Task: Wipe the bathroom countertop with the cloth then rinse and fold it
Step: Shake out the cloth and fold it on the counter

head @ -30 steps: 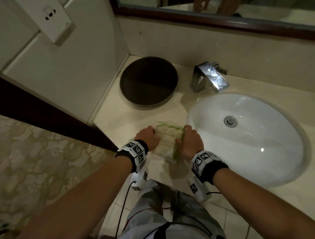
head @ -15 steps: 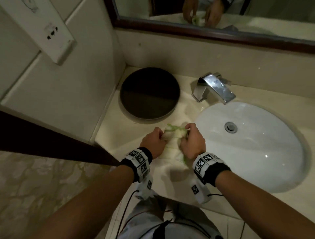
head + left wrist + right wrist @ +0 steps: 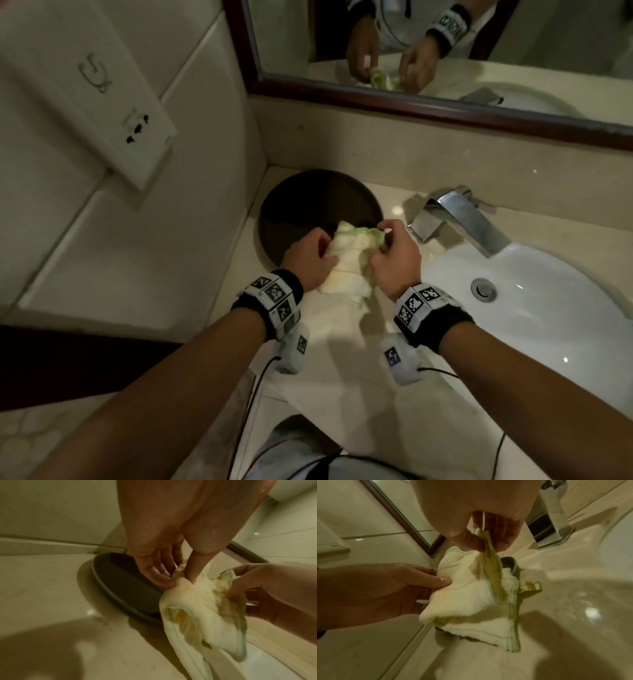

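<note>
— What do we hold at the near edge of the desk (image 3: 342,342)?

— We hold the cloth (image 3: 346,263), a pale, folded piece with green trim, lifted between our two hands above the cream surface, just left of the white basin (image 3: 548,308).

— How do the hands grip it?

— Our left hand (image 3: 308,257) pinches the cloth's left side, thumb on top and fingers (image 3: 154,573) beneath. Our right hand (image 3: 394,260) pinches the green edge at the far right corner between thumb and fingertips (image 3: 471,539). A small loop tag (image 3: 530,586) hangs from the cloth's edge.

— And beyond our hands?

— Just past the cloth sits a dark round tray (image 3: 308,205) against the left wall. To its right, the chrome tap (image 3: 459,219) reaches over the basin, whose drain (image 3: 483,289) shows. Farther still, the wood-framed mirror (image 3: 445,113) reflects both hands and the cloth. A socket plate (image 3: 113,113) is mounted on the left wall.
</note>
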Action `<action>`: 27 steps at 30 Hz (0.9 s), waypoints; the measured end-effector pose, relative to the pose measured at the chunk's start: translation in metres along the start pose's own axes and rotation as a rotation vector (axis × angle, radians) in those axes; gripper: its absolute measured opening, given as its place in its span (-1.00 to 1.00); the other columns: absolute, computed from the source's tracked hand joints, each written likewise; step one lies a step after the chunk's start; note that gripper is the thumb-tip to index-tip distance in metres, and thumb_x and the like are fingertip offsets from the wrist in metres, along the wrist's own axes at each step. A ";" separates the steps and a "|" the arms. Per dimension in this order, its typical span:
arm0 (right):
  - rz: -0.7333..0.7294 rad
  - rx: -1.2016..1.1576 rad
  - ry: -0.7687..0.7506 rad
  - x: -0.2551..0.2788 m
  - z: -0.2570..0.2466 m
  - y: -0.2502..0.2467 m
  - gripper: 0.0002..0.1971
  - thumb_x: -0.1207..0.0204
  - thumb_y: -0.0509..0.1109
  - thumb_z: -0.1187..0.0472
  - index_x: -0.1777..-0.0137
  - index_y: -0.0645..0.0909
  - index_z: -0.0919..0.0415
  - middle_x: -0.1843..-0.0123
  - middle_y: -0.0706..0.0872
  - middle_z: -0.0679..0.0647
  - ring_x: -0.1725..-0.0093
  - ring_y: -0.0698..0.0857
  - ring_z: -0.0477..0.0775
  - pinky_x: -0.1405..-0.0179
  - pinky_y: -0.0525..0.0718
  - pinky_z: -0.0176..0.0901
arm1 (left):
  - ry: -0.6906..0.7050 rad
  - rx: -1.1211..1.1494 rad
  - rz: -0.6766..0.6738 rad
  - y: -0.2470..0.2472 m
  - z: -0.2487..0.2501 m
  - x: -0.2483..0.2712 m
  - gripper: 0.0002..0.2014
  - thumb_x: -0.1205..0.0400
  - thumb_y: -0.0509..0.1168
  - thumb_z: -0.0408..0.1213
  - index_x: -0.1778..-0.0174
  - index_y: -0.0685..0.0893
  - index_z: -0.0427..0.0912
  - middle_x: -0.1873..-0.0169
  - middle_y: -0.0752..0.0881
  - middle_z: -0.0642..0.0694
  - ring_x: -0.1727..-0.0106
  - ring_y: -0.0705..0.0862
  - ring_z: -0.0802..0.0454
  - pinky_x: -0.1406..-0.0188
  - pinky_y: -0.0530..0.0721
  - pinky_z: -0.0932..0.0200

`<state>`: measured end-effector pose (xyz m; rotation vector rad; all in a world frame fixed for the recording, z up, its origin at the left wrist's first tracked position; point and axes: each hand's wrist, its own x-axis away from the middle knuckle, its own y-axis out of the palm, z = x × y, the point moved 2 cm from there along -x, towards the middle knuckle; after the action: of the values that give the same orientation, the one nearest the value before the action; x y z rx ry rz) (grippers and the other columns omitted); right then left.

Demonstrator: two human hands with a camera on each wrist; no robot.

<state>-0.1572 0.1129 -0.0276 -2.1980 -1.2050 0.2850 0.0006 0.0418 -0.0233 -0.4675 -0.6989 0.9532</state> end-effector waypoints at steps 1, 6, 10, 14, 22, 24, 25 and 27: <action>0.010 0.002 -0.005 -0.009 -0.004 0.001 -0.57 -0.34 0.37 0.34 -0.21 0.51 0.01 0.01 0.72 0.05 0.08 0.68 0.12 0.04 0.65 -0.05 | 0.006 0.008 0.000 -0.005 0.002 -0.008 -0.81 -0.53 0.43 -0.17 0.03 0.56 -0.01 0.18 0.66 0.03 0.11 0.63 -0.01 0.08 0.54 0.16; 0.013 -0.020 -0.019 -0.052 -0.026 0.017 -0.57 -0.33 0.34 0.32 -0.21 0.51 0.03 0.00 0.71 0.07 0.07 0.66 0.14 0.01 0.67 0.02 | -0.034 0.097 0.047 -0.027 -0.003 -0.051 -0.77 -0.53 0.46 -0.19 -0.02 0.58 -0.06 0.09 0.67 0.00 0.03 0.64 -0.01 0.03 0.59 0.12; -0.043 0.034 -0.026 -0.076 -0.034 0.040 -0.51 -0.37 0.34 0.34 -0.33 0.49 0.10 -0.18 0.69 0.12 -0.14 0.66 0.17 -0.15 0.57 -0.09 | -0.118 0.107 0.089 -0.035 -0.022 -0.081 -0.72 -0.55 0.43 -0.18 -0.13 0.59 -0.12 -0.06 0.69 -0.09 -0.05 0.64 -0.02 -0.02 0.59 0.13; -0.164 0.229 -0.072 -0.088 -0.033 0.059 -0.44 -0.40 0.40 0.25 -0.43 0.43 0.16 -0.32 0.58 0.23 -0.30 0.56 0.28 -0.31 0.53 0.03 | -0.192 -0.091 0.089 -0.038 -0.037 -0.091 -0.48 -0.58 0.32 -0.34 -0.48 0.41 -0.20 -0.32 0.59 -0.27 -0.32 0.57 -0.23 -0.28 0.57 -0.03; -0.400 0.626 -0.357 -0.065 -0.028 0.086 -0.50 -0.49 0.34 0.10 -0.43 0.50 0.18 -0.36 0.49 0.25 -0.27 0.47 0.33 -0.22 0.58 0.16 | 0.055 -0.390 -0.021 -0.025 -0.036 -0.083 -0.48 -0.53 0.33 -0.30 -0.45 0.51 -0.14 -0.46 0.43 -0.16 -0.44 0.42 -0.16 -0.43 0.44 0.02; -0.414 0.675 -0.356 -0.061 -0.026 0.087 -0.55 -0.52 0.30 0.06 -0.40 0.52 0.19 -0.39 0.49 0.22 -0.27 0.48 0.30 -0.19 0.60 0.13 | 0.085 -0.441 -0.019 -0.023 -0.036 -0.081 -0.52 -0.54 0.32 -0.29 -0.42 0.53 -0.17 -0.44 0.44 -0.16 -0.42 0.43 -0.16 -0.41 0.48 -0.02; -0.420 0.687 -0.359 -0.058 -0.026 0.087 -0.57 -0.53 0.28 0.05 -0.37 0.53 0.20 -0.39 0.50 0.21 -0.29 0.48 0.29 -0.18 0.60 0.11 | 0.096 -0.461 -0.017 -0.022 -0.036 -0.081 -0.54 -0.53 0.32 -0.29 -0.40 0.55 -0.18 -0.43 0.46 -0.16 -0.40 0.44 -0.16 -0.38 0.50 -0.05; -0.458 0.712 -0.378 -0.055 -0.025 0.086 -0.57 -0.54 0.27 0.01 -0.34 0.51 0.20 -0.42 0.48 0.19 -0.33 0.47 0.26 -0.17 0.61 0.10 | 0.100 -0.476 -0.018 -0.022 -0.039 -0.079 -0.54 -0.52 0.32 -0.29 -0.38 0.56 -0.18 -0.41 0.47 -0.15 -0.38 0.45 -0.17 -0.36 0.52 -0.08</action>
<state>-0.1177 0.0234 -0.0653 -1.2522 -1.4736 0.8145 0.0104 -0.0395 -0.0623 -0.9189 -0.8391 0.7367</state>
